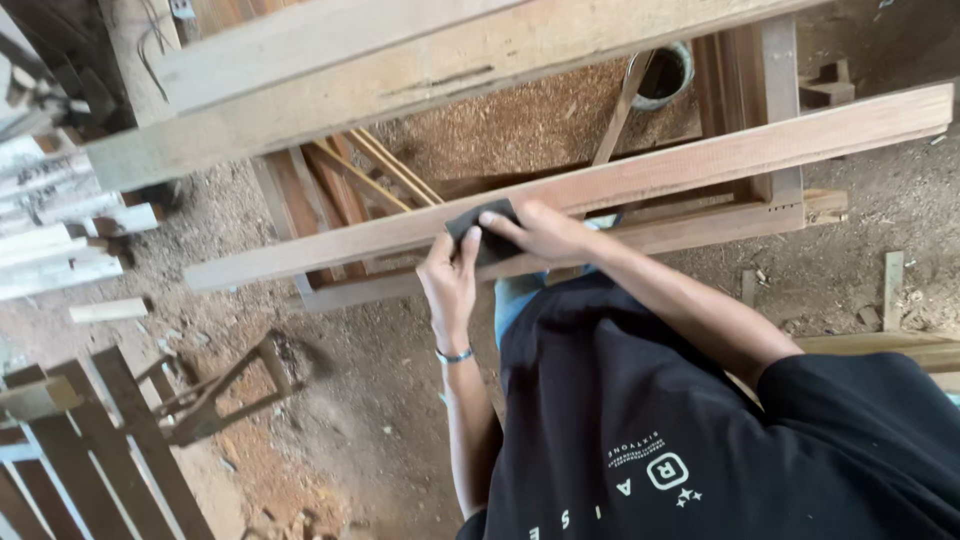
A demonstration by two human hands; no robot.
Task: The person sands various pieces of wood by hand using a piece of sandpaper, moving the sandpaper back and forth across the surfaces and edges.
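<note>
While both of my hands press on one dark sanding block, the block lies flat against the near face of a long reddish wooden plank that runs slantwise across the view, higher at the right end and lower at the left. My left hand comes up from below, fingers curled over the block's lower left corner, clasping it; a thin bracelet circles that wrist. My right hand reaches in from the right, its fingers laid over the block's upper right part and clamping it against the wood. The block sits roughly at the middle of the plank's visible length.

Above the plank lies a broader pale beam, parallel to it and apart from it. Beneath both, a reddish wooden frame supports the plank near its right part. A metal can stands on the sawdust-covered surface behind the beam, seen between beam and plank. On the dusty floor to the left rests a small wooden stool frame, tipped on its side, and pale wooden slats lie stacked at the left edge. My black shirt fills the lower right.
</note>
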